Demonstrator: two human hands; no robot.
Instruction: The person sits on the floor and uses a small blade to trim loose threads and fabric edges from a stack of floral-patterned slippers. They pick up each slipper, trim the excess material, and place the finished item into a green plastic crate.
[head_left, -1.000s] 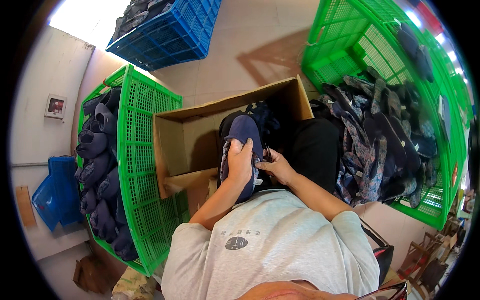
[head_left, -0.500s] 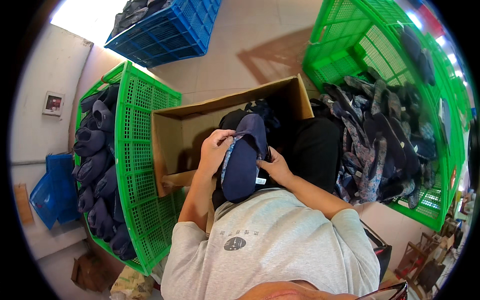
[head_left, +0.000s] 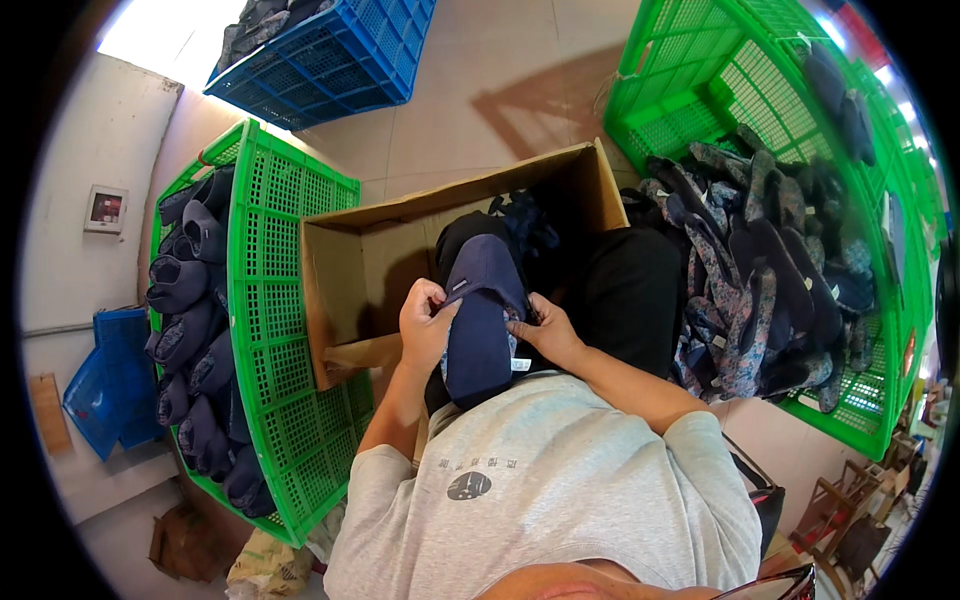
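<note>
A navy slipper (head_left: 478, 352) lies over my lap, its sole part toward my shirt and its dark upper at the far end. My left hand (head_left: 424, 318) pinches the left edge of the upper between thumb and fingers. On the other side, my right hand (head_left: 550, 332) grips the right edge, with its thumb at the opening. A strip of patterned lining shows beside the right thumb, and a small white tag (head_left: 520, 365) sticks out below it. The slipper's underside is hidden.
An open cardboard box (head_left: 350, 270) stands before my knees, dark scraps inside. To the left, a green crate (head_left: 290, 330) holds several navy slippers. At the right, another green crate (head_left: 740, 90) holds patterned slipper pieces. A blue crate (head_left: 340, 65) stands farther off.
The slipper's upper has been turned, so the patterned edge on its left side no longer shows. Both hands keep hold, with the left shifted slightly down.
</note>
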